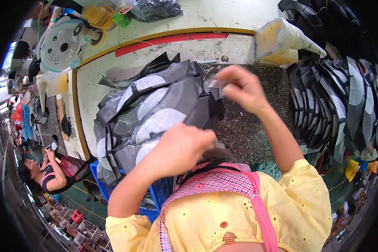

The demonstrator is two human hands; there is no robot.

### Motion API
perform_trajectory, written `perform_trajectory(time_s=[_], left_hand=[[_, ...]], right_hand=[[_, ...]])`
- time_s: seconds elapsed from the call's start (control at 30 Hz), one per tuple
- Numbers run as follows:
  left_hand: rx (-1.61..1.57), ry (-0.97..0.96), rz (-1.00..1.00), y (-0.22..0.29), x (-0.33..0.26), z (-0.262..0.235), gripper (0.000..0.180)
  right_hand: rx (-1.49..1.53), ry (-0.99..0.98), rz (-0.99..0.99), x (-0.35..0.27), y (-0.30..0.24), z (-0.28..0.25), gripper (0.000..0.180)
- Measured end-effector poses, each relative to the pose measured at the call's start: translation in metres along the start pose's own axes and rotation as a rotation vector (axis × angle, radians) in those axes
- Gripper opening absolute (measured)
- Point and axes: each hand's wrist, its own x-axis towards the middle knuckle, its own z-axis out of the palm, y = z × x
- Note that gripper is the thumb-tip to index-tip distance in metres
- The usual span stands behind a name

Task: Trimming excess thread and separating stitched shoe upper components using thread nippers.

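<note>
A heap of dark grey cut pieces with pale oval patches [161, 119] lies before me on the worktable. My left hand [182, 147] is over the near edge of the heap, its fingers curled in and blurred by motion; whatever they may hold is hidden. Farther off, at the heap's right edge, my right hand [243, 90] is bent with thumb and fingers drawn together, also blurred. Beside its fingertips a grey corner of a piece [214, 89] sticks out, and a thin pale thread [206, 74] loops there. I cannot make out what those fingers hold.
Another stack of grey pieces [329, 101] stands at the right. A wrapped, cone-like holder [281, 40] sits at the back right, a fan [61, 46] at the back left. A blue crate [160, 193] is below the table edge. Another person [54, 174] works at the far left.
</note>
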Motion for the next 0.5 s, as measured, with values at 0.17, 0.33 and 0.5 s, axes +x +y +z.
perform_trajectory(time_s=[0.17, 0.33, 0.5], left_hand=[[-0.429, 0.192, 0.125, 0.032, -0.080, -0.041, 0.010], [-0.822, 0.795, -0.065, 0.057, -0.335, -0.149, 0.021], [0.059, 1.938, -0.912, -0.009, -0.335, -0.161, 0.038]], right_hand=[[-0.550, -0.339, -0.143, -0.010, 0.038, 0.044, 0.057], [-0.622, -0.243, -0.258, -0.025, 0.029, 0.072, 0.051], [-0.424, -0.191, -0.168, -0.031, 0.033, 0.056, 0.045]])
